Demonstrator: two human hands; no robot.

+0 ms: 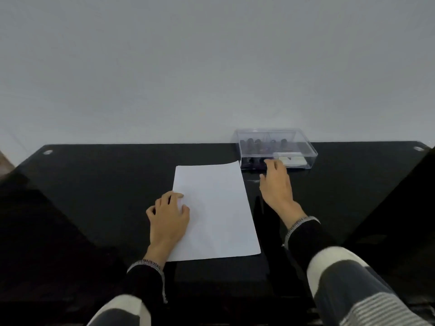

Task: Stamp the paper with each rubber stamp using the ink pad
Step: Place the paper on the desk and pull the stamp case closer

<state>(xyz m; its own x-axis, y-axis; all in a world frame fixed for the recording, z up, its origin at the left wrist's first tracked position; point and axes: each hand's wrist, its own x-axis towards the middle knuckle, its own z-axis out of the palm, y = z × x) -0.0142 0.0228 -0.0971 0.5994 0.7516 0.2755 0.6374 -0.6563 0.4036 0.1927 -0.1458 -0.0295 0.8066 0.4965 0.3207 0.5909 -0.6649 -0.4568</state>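
Note:
A blank white sheet of paper [215, 208] lies on the black glass table. My left hand [169, 215] rests on the sheet's left edge with its fingers loosely bent, holding nothing. Behind the paper's far right corner stands a clear plastic box [303, 143] with its lid on. Inside it are several dark rubber stamps [253, 144] and a white ink pad [290, 158]. My right hand [276, 184] reaches to the box's front wall, and its fingertips touch the wall near the bottom left; a grip on the box does not show.
The black table [94, 184] runs back to a plain white wall. Round metal fittings sit at its far left corner [47, 152] and far right corner [419, 148]. Dark reflections cover the glass on both sides.

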